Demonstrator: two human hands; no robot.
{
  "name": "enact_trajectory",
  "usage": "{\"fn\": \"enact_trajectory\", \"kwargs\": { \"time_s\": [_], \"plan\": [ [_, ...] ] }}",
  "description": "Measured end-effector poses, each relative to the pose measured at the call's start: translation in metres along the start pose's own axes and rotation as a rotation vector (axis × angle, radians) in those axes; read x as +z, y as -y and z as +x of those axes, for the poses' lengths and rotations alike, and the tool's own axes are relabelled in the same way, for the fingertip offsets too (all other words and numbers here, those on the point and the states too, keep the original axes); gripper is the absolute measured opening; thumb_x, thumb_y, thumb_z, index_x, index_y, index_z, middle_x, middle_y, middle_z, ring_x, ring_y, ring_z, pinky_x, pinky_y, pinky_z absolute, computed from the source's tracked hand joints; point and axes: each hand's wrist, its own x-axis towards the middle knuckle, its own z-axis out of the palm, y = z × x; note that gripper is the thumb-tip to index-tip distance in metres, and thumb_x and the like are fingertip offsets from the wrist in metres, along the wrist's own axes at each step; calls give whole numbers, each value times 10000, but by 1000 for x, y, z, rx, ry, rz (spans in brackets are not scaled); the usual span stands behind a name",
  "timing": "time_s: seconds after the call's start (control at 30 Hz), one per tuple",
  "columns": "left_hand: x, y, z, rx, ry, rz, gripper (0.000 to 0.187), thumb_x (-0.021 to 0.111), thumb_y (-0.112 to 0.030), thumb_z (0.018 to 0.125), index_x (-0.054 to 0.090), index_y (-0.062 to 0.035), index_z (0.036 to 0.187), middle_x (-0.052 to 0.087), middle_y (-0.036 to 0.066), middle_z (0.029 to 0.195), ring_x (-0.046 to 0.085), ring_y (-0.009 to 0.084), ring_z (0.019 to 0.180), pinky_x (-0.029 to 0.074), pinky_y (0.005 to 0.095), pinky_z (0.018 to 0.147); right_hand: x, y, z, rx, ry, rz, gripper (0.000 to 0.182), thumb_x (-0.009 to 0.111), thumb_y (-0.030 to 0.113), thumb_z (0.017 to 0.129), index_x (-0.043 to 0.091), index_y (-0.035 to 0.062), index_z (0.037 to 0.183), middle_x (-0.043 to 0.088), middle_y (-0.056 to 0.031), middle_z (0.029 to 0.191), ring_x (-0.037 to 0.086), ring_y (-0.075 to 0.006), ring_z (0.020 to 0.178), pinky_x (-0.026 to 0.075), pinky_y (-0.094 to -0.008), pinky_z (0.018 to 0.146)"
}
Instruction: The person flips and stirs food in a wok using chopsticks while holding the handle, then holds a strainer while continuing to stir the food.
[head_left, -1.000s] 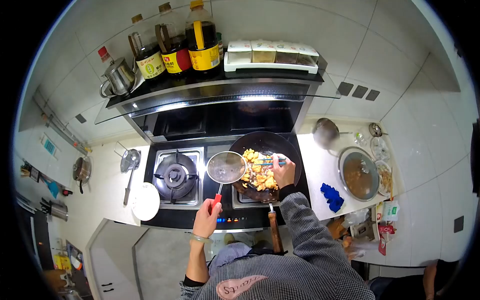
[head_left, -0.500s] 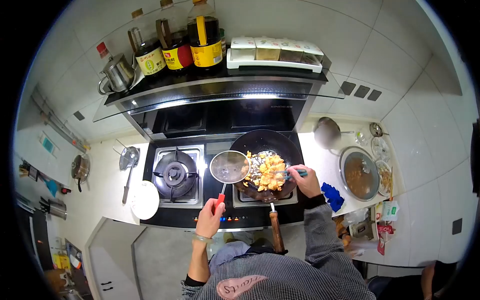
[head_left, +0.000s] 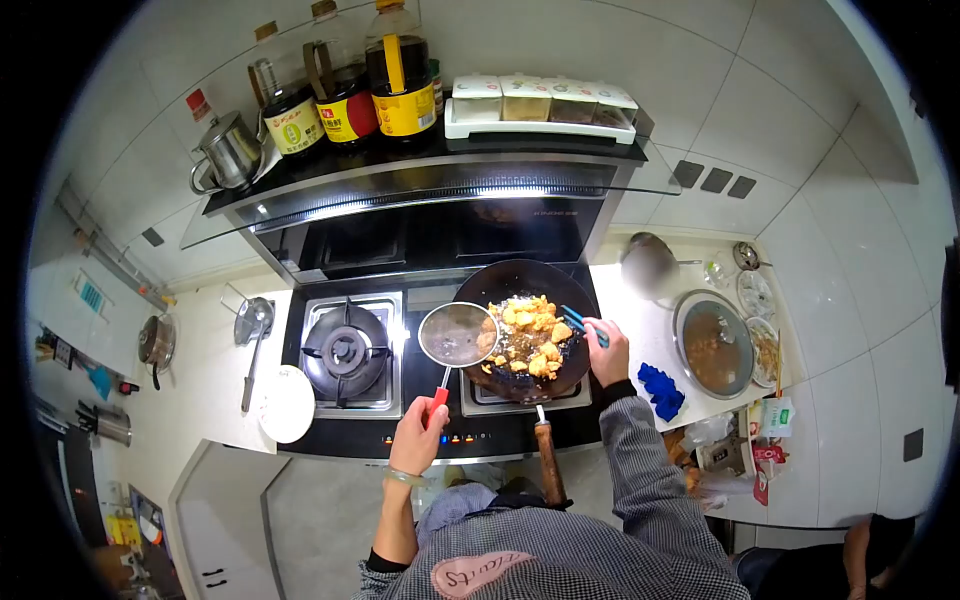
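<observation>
My left hand (head_left: 418,437) is closed on the red handle of a round mesh strainer (head_left: 458,335). The strainer's basket is held level over the left rim of a dark wok (head_left: 520,273). Golden fried pieces (head_left: 535,318) lie in bubbling oil in the wok, spread around its middle. My right hand (head_left: 609,355) grips a teal two-pronged utensil (head_left: 574,318) at the wok's right side. Its prongs point up and left, apart from each other, near the food's right edge. The wok's wooden handle (head_left: 551,465) points toward my body.
The left burner (head_left: 347,349) has no pan on it. A white plate (head_left: 287,403) and a ladle (head_left: 251,372) lie left of the stove. To the right are a blue cloth (head_left: 661,390) and a large lidded pan (head_left: 715,344). Sauce bottles (head_left: 404,112) stand on the hood shelf. Another person's arm (head_left: 857,560) shows at lower right.
My right hand has shifted slightly right, lifting the utensil's prongs out of the food to the wok's right side. The pieces lie more spread out. The strainer has barely moved.
</observation>
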Motion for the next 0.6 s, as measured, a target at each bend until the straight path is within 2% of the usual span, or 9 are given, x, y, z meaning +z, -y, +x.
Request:
{"fn": "enact_trajectory", "kwargs": {
  "time_s": [0.03,0.1,0.3,0.37,0.43,0.47,0.5,0.6],
  "plan": [
    [-1,0,0,7,-7,6,200,556,-226,982,555,-31,938,605,0,781,536,69,680,452,238,636,10,-16,7,-17,-36,-60,145,619,91,910,703,0,987,684,-149,887,685,-252,781,535,-341,701],
    [-2,1,-1,7,-4,-1,201,556,-228,982,556,-32,939,604,0,780,535,69,679,451,237,634,35,-43,14,201,26,202,189,636,128,916,713,1,1032,711,-131,882,710,-194,736,551,-293,676],
    [-7,2,-2,23,-17,14,199,553,-233,983,557,-38,946,603,1,775,534,71,675,447,235,628,68,-18,17,255,352,425,204,649,140,920,714,-13,1037,727,-103,914,712,-154,766,556,-247,658],
    [-10,4,-4,10,-21,18,198,553,-233,983,558,-39,948,603,2,774,535,73,675,448,237,629,68,-5,8,188,425,447,204,657,152,917,717,-7,1030,724,-114,938,703,-151,794,544,-248,656],
    [-10,7,-3,35,-31,1,199,550,-235,984,557,-39,949,607,5,779,538,75,676,451,240,631,62,-4,1,-82,483,259,192,648,149,924,717,1,1025,721,-118,955,684,-149,812,541,-265,695],
    [-11,5,-3,36,-31,0,199,550,-235,984,557,-39,949,607,5,779,538,75,676,451,240,631,52,12,-4,5,527,300,183,650,143,920,714,4,1020,718,-120,940,673,-165,819,535,-286,739],
    [-11,2,-4,28,-31,4,200,549,-236,985,557,-39,950,610,7,783,539,76,678,452,241,633,40,25,-5,-50,560,216,174,657,134,911,715,2,1009,713,-126,909,676,-188,841,532,-301,750],
    [-9,2,-3,22,-26,-4,205,548,-240,987,557,-39,952,615,10,790,541,77,680,454,242,635,16,30,-9,-43,628,194,157,663,117,902,717,1,994,708,-130,898,677,-203,816,534,-307,752]
  ]
}}
